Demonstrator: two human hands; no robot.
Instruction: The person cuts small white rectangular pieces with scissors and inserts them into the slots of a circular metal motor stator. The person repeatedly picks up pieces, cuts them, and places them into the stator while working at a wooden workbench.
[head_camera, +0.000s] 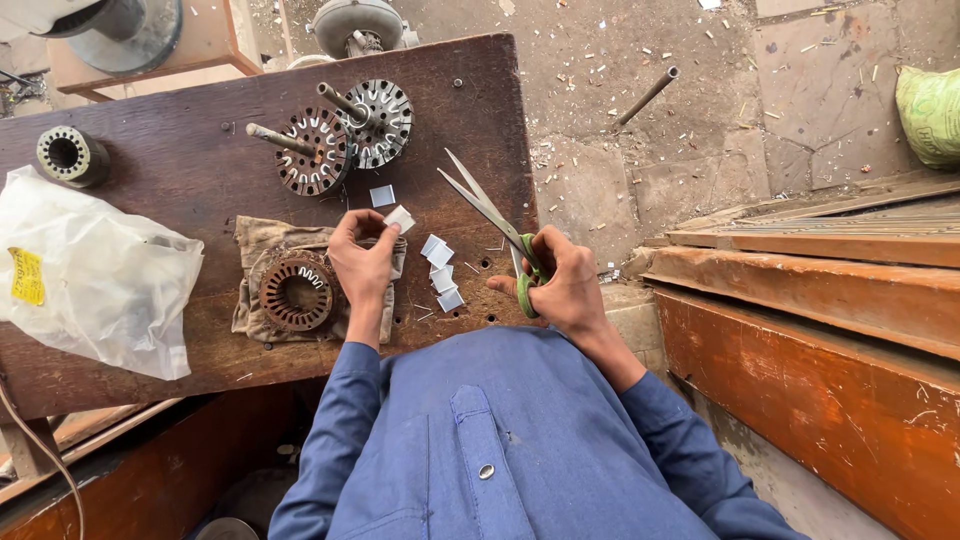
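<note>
Scissors (490, 215) with green handles sit in your right hand (562, 283), fingers closed through the loops, blades parted and pointing up-left over the bench (180, 170). Your left hand (362, 258) pinches a small white paper slip (400, 218) between thumb and fingertips. Just right of it lie more cut slips (442, 270). Beside your left wrist, a slotted stator core (297, 291) rests on a cloth (250, 240). Two rotors (345, 135) with shafts lie farther back, and a white plastic bag (95, 275) lies at the left.

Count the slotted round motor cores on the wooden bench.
4. Two on shafts stand at the bench's far middle, one lies on the cloth by the left hand, one sits at the far left edge. The plastic bag may hide more.
</note>
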